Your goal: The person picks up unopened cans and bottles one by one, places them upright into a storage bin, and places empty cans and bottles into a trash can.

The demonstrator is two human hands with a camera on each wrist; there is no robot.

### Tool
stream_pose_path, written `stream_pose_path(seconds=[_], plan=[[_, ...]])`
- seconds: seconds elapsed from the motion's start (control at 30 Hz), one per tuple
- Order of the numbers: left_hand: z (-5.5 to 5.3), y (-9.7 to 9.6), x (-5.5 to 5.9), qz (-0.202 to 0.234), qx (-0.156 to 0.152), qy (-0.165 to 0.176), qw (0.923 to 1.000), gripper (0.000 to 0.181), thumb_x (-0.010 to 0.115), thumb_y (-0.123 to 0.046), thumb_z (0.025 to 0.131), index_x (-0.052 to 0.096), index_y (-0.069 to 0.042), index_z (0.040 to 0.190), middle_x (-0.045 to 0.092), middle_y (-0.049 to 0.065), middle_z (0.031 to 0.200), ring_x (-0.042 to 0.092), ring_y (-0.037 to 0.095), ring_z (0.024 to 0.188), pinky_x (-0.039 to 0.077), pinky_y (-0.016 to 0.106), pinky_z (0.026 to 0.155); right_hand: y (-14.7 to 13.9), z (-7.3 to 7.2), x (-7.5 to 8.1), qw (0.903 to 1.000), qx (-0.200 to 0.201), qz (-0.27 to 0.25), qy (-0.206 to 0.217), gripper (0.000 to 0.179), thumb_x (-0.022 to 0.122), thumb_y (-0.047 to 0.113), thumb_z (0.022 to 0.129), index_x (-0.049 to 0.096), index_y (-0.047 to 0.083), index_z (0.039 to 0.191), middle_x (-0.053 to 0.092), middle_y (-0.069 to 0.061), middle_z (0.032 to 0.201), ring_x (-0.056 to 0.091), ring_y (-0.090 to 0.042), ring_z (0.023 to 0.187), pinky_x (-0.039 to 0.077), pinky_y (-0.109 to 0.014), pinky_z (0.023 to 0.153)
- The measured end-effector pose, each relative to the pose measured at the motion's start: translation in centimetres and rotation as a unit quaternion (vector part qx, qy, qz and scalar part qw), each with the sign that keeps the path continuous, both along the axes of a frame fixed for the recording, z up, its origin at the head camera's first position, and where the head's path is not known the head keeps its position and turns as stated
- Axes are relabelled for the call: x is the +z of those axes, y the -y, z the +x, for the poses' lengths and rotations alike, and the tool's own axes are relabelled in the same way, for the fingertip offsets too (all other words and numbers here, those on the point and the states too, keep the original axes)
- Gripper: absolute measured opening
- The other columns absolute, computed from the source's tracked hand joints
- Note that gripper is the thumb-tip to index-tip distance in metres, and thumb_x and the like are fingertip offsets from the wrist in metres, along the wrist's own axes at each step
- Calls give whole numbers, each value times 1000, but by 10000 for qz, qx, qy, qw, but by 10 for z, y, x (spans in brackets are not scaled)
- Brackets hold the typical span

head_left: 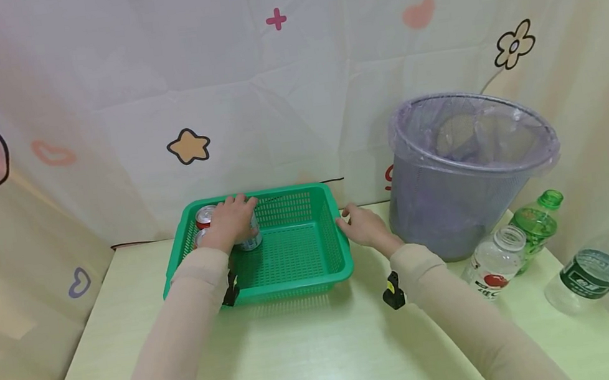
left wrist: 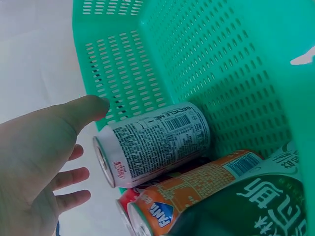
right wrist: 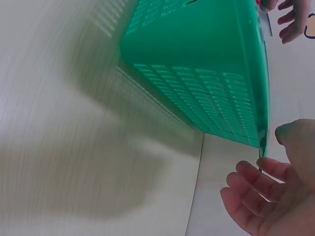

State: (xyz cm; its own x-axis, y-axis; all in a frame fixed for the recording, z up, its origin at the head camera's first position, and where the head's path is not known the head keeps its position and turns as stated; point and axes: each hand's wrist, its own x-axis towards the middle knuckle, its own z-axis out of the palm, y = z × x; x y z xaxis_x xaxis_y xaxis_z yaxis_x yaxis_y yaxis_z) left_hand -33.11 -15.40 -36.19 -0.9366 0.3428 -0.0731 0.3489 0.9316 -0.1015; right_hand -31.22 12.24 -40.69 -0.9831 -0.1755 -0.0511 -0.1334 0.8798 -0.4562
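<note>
My left hand (head_left: 233, 220) is over the left part of a green plastic basket (head_left: 338, 236). In the left wrist view its fingers are spread, the thumb close above a white-silver Coca-Cola can (left wrist: 157, 140), nothing gripped. Beside that can lie an orange Fanta can (left wrist: 197, 189), a red can (left wrist: 127, 199) mostly hidden behind it, and a dark green labelled container (left wrist: 256, 209) with white characters. My right hand (head_left: 364, 226) is at the basket's right rim, fingers loosely bent; in the right wrist view thumb and fingertips stand apart around the rim's far end.
A mesh bin (head_left: 437, 212) with a lilac liner stands right of the basket. Near it are a clear jar-like bottle (head_left: 495, 265) with a red picture, a green bottle (head_left: 534, 223) and a clear bottle (head_left: 585, 274) with a green label. A printed curtain (head_left: 272, 106) hangs behind the table (head_left: 312, 352).
</note>
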Motion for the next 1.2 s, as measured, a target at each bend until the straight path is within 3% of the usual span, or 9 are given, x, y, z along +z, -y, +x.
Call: stream_pose_path(seconds=[0.13, 0.4, 0.7, 0.87, 1.2], plan=[[5, -2, 2, 68, -146, -172, 9997, 61, 62, -35, 86, 40, -9, 137, 41, 18, 135, 40, 38, 121, 36, 51, 99, -4, 2, 2, 9993, 231, -13, -284, 38, 44, 31, 96, 51, 3, 121, 62, -15, 107, 61, -27, 91, 49, -41, 76], [18, -6, 3, 162, -536, -508, 9971, 60, 64, -33, 86, 42, -8, 136, 45, 16, 131, 43, 34, 120, 40, 48, 97, -13, 12, 11, 9952, 713, 7, -665, 34, 49, 28, 94, 56, 4, 116, 59, -16, 111, 58, -28, 98, 49, -42, 79], [34, -13, -5, 243, -976, -839, 9914, 57, 65, -35, 85, 46, -9, 131, 48, 14, 125, 48, 33, 113, 43, 46, 94, -19, 25, 19, 9877, 1279, 49, -894, 36, 53, 27, 92, 56, 2, 118, 58, -14, 114, 57, -28, 104, 48, -43, 85], [41, -18, -8, 303, -1130, -809, 9898, 55, 64, -36, 85, 47, -10, 131, 47, 14, 127, 48, 32, 115, 44, 46, 92, -22, 33, 19, 9816, 1522, 169, -1144, 38, 57, 28, 90, 56, 3, 119, 59, -13, 115, 59, -28, 102, 48, -43, 83], [53, -32, -6, 438, -1476, -1081, 9821, 53, 65, -35, 84, 49, -11, 128, 49, 11, 123, 50, 28, 110, 46, 40, 91, -30, 47, 23, 9790, 1607, -61, -1255, 44, 59, 31, 89, 54, 7, 125, 58, -11, 121, 57, -27, 105, 49, -43, 83]])
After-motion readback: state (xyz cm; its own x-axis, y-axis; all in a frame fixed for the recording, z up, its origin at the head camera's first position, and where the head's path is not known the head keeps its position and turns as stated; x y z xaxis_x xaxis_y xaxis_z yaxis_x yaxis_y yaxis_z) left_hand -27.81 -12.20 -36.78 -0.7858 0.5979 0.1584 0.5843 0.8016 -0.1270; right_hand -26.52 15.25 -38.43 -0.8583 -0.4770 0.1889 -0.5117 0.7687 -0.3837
